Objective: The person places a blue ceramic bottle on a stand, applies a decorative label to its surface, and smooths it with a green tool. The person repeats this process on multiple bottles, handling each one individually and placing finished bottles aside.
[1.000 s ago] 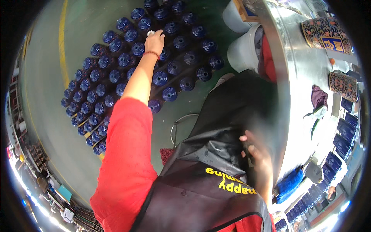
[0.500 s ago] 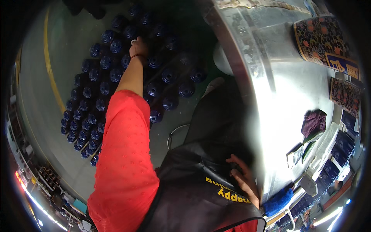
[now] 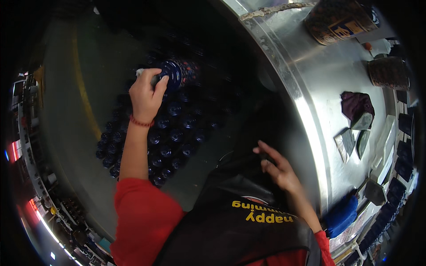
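My left hand point(image 3: 147, 95) is closed around the narrow top of a dark blue bottle point(image 3: 172, 74), which lies tilted sideways above many others. Its shoulder is glossy and ringed; the floral-patterned body point(image 3: 191, 73) fades into shadow. Something small and white point(image 3: 140, 72) shows by the knuckles of this hand. Below and around stand dark blue bottles point(image 3: 176, 135) in close rows on the floor, their ringed tops upward. In front of my black apron point(image 3: 248, 190), my right hand point(image 3: 282, 172) has its fingers bent around something small and dark, too dim to name.
A shiny metal table point(image 3: 306, 66) curves along the right. On it are patterned round containers point(image 3: 339, 22), a dark purple cloth point(image 3: 356, 106) and greyish blocks point(image 3: 344, 144). A blue cloth point(image 3: 342, 215) lies near its close end. A yellow line point(image 3: 82, 88) crosses the floor at left.
My left hand, among the standing bottles before, now holds one lifted and tilted. The view has shifted, so the table and bottles appear elsewhere. My right hand keeps much the same pose.
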### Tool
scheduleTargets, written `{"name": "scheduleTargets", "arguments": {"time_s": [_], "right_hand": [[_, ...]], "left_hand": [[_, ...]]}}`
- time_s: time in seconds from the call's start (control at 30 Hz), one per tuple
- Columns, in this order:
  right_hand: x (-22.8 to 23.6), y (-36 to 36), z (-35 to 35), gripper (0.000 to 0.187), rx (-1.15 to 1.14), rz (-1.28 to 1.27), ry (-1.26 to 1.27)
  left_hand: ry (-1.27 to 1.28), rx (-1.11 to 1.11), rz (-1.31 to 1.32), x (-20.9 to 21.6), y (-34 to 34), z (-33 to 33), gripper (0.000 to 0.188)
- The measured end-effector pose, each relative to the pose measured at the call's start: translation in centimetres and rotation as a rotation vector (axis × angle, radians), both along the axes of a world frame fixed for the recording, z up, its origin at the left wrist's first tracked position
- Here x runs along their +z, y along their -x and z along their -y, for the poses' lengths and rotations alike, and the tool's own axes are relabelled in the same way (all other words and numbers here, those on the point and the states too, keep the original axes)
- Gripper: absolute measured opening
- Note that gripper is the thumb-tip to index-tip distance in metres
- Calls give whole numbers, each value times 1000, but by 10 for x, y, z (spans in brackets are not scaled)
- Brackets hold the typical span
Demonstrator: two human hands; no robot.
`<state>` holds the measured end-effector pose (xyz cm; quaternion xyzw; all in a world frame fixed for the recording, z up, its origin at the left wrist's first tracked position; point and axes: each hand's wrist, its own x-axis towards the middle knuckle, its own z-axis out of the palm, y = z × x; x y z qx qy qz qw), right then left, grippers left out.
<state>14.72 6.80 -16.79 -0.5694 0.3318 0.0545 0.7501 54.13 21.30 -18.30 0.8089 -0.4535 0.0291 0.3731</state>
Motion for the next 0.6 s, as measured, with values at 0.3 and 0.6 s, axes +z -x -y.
{"name": "scheduleTargets", "arguments": {"time_s": [0.3,0.6], "right_hand": [[26,-14,-28,52,63,319,115],[58,45,-48,43,54,336,-30]], "left_hand": [[390,-139,-893,104,114,-54,16],[287,-189,-685,127,158,-62,21]]}}
